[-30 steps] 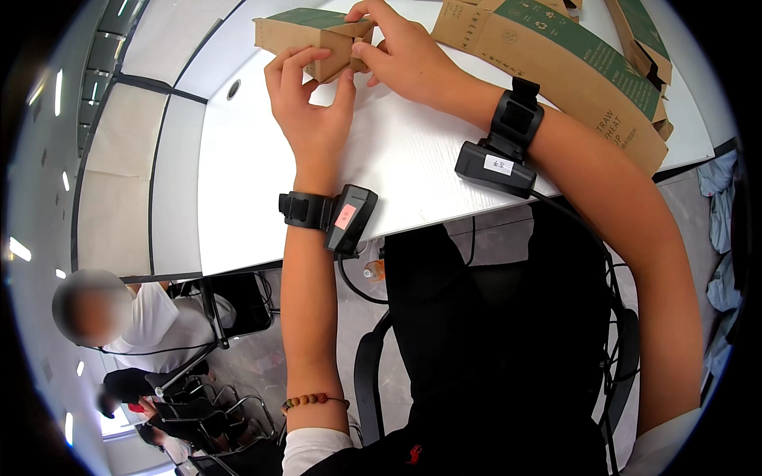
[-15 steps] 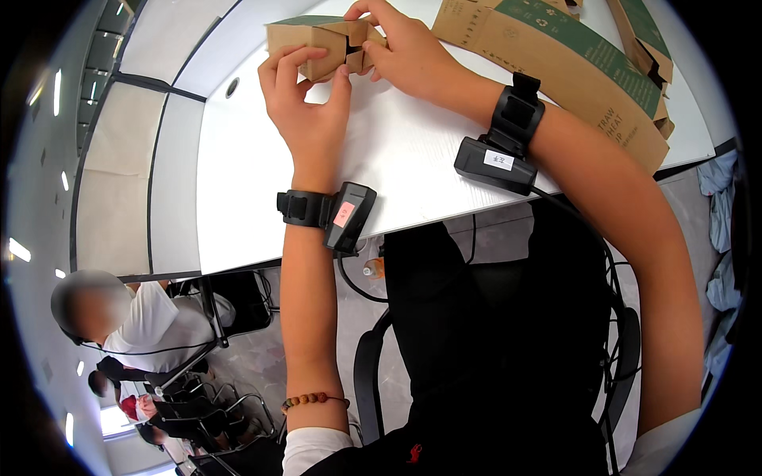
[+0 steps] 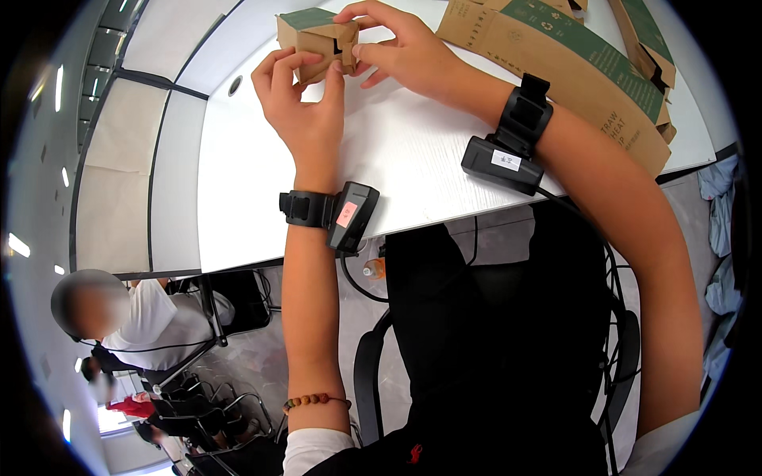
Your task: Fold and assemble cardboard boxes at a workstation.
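Observation:
A small brown cardboard box [image 3: 317, 40] with a green panel is held between my hands over the far left part of the white table. Its near end faces me, and a dark gap shows between the folded flaps there. My left hand [image 3: 305, 103] grips the box's near left side, fingers bent against it and thumb at the lower edge of the flaps. My right hand [image 3: 405, 47] closes on the right side, thumb by the gap and forefinger over the top edge. The box's underside and far end are hidden.
Flattened brown and green cardboard packaging [image 3: 567, 63] lies at the right of the white table [image 3: 413, 159]. Pale partition panels [image 3: 171, 174] border the left. Black wrist devices with cables are on both my wrists. Another person [image 3: 147, 325] sits at lower left.
The box has turned and its near end now faces me more. My left hand has shifted slightly left, and the right hand's fingers have moved along the flaps.

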Demonstrator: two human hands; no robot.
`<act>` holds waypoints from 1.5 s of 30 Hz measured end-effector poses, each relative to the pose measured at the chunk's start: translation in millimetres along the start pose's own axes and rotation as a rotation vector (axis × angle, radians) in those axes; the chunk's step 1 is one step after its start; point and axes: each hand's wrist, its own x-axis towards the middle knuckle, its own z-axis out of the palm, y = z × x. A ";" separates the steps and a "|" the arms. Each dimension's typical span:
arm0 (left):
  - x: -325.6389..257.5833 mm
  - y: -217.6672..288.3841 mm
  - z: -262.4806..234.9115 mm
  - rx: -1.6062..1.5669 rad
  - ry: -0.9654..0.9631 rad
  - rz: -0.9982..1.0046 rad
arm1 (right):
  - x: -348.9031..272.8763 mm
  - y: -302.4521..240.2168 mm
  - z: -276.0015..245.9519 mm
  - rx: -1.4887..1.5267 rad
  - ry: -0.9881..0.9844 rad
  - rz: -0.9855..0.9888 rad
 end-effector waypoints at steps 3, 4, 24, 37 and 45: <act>-1.0 0.9 -0.4 0.019 -0.012 0.011 | -3.8 -2.9 -0.5 -0.269 0.054 -0.040; -1.4 1.7 -0.8 0.041 -0.017 0.015 | -5.2 -5.0 0.1 -0.277 0.040 -0.036; -0.2 6.0 1.2 -0.094 -0.011 -0.034 | -5.3 -6.3 -1.9 -0.409 0.068 -0.157; -1.3 5.2 1.7 -0.111 -0.117 -0.007 | -9.3 -12.5 4.1 -0.377 0.143 -0.094; -2.1 5.6 3.5 -0.091 -0.131 0.006 | -6.0 0.7 -2.1 -0.519 0.215 -0.177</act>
